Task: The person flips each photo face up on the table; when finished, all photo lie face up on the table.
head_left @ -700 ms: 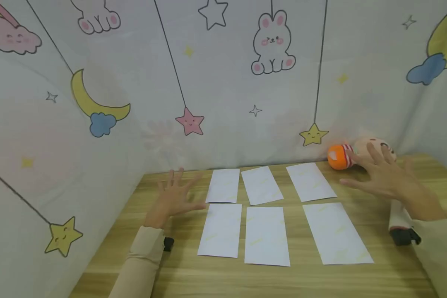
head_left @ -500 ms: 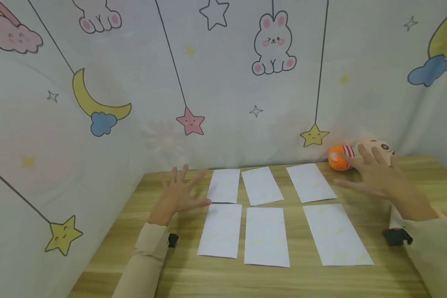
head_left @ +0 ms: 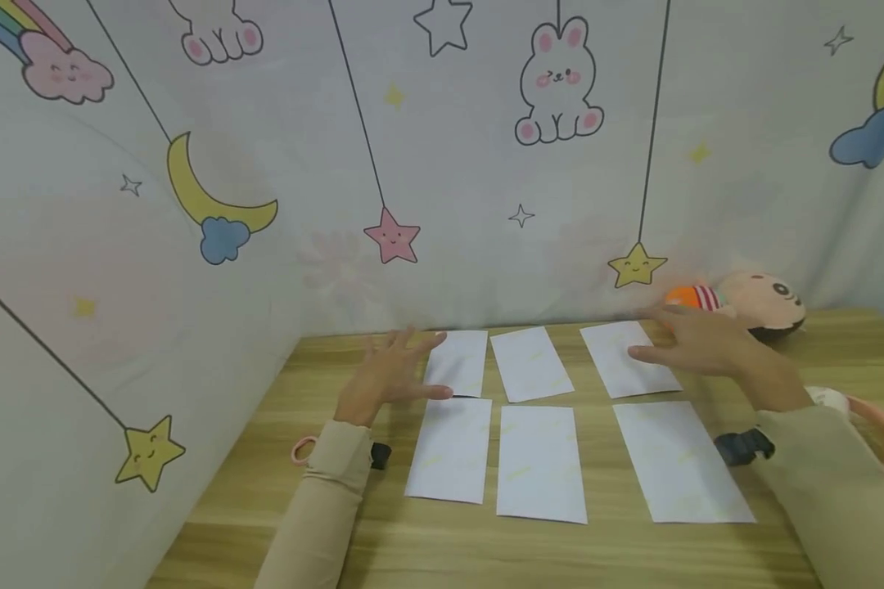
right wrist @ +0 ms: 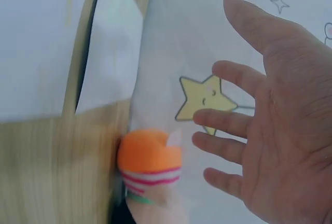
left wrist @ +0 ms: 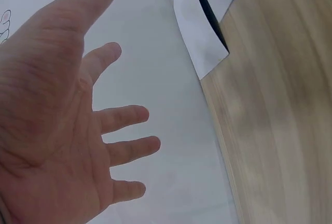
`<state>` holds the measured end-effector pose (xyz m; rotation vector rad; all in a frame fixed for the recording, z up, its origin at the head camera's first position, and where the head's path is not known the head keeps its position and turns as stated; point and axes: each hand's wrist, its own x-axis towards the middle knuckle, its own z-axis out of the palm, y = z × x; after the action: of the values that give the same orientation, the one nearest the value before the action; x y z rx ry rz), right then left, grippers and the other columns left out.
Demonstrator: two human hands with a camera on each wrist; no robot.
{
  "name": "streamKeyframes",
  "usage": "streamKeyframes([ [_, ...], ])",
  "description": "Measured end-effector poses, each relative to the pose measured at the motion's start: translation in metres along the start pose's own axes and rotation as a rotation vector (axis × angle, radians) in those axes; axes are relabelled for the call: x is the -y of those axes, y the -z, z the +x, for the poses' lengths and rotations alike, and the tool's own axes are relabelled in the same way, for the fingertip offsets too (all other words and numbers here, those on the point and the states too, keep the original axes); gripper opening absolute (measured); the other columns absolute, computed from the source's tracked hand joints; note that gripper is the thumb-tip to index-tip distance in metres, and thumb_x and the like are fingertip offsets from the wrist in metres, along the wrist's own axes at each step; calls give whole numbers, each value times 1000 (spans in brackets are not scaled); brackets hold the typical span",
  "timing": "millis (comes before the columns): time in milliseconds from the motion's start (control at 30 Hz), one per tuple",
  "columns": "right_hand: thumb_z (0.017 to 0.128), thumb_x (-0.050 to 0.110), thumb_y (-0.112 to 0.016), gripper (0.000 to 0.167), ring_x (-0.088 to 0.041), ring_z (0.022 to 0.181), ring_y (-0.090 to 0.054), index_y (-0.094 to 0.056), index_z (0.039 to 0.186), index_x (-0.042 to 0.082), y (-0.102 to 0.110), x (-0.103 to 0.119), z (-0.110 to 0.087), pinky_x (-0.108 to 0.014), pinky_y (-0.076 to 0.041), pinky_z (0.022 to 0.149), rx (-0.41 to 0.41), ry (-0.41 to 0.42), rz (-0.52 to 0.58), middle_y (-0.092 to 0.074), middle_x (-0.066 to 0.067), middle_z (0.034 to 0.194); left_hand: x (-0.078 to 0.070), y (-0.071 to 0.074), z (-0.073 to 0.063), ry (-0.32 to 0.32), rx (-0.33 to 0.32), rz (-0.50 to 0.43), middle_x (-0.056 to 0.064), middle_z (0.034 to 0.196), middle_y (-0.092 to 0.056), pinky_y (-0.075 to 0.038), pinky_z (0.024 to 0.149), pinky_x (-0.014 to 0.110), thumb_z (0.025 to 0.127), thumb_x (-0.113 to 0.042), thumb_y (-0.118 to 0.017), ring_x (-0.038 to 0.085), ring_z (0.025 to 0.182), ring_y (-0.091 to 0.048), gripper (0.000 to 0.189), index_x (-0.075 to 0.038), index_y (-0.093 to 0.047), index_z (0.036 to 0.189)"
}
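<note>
Three white near sheets (head_left: 541,462) lie in a row on the wood-grain counter (head_left: 442,564); past them the left hand (head_left: 386,376), fingers spread and empty, hangs at the left end of three far sheets (head_left: 532,364), also white, and the right hand (head_left: 714,345), likewise spread and empty, is at their right end; a doll (head_left: 759,301) lies behind it, by the patterned backdrop (head_left: 457,147)

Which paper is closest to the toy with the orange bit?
The right-hand paper in the back row is closest to the toy. The other two back papers lie further left, and the front three lie further from it.
</note>
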<state>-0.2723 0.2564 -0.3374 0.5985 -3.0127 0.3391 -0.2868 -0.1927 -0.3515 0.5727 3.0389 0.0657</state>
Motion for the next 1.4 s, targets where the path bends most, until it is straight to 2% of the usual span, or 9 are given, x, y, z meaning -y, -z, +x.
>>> streamKeyframes([
  [133,92,59,-61,79,-50,132,-44,-46,148,6,-3,16,13,-67,-43,92,15,58,42,-49,-26,145,-2,2,1,-4,32,-42,16,159,-32,-10,112,71,77,-71,-71,37,148,-26,98,-32,-31,158],
  [200,92,58,-63,78,-49,132,-44,-48,148,5,-3,25,19,-65,-43,94,21,76,59,-49,-25,146,-1,1,2,-6,56,-55,16,159,-34,-12,114,68,77,-69,-72,36,146,-31,98,-31,-31,158],
  [333,93,53,-64,74,-46,133,-44,-49,147,5,-4,42,32,-63,-39,102,40,114,150,-49,-24,146,0,1,4,-11,106,-105,12,159,-35,-28,112,61,79,-64,-74,36,140,-40,96,-29,-32,158],
  [433,94,44,-66,67,-46,132,-46,-51,144,2,-8,54,41,-61,-35,106,37,151,196,-51,-25,143,1,2,6,-10,135,-150,9,159,-34,-35,110,56,80,-61,-76,34,141,-39,94,-30,-32,158],
  [700,93,34,-68,62,-46,129,-49,-53,140,-3,-30,81,62,-60,-36,106,25,229,269,-55,-25,139,1,-4,9,-39,161,-143,9,160,-33,-32,113,52,81,-59,-76,31,144,-35,93,-28,-33,157],
  [867,95,31,-67,58,-45,133,-46,-53,142,1,-36,95,74,-59,-35,108,78,218,297,-53,-24,142,1,-7,11,-50,153,-134,9,159,-35,-32,114,51,82,-56,-77,31,144,-35,91,-26,-35,157],
  [1067,96,31,-67,56,-43,126,-53,-53,143,5,-51,111,84,-57,-44,101,127,215,325,-59,-26,134,3,-15,9,-40,169,-139,8,158,-38,-30,115,48,81,-51,-80,28,144,-36,90,-26,-37,156],
  [1233,96,31,-67,58,-42,127,-54,-50,146,7,-67,120,91,-56,-45,100,183,201,424,-57,-26,137,2,-24,9,-51,181,-127,10,157,-39,-31,115,47,82,-51,-79,28,144,-36,88,-26,-37,156],
  [1400,98,29,-66,62,-41,130,-51,-42,151,8,-70,122,101,-56,-41,105,257,168,555,-52,-25,141,1,-18,15,-41,168,-105,14,157,-38,-34,112,51,83,-52,-77,32,142,-38,86,-27,-37,156],
])
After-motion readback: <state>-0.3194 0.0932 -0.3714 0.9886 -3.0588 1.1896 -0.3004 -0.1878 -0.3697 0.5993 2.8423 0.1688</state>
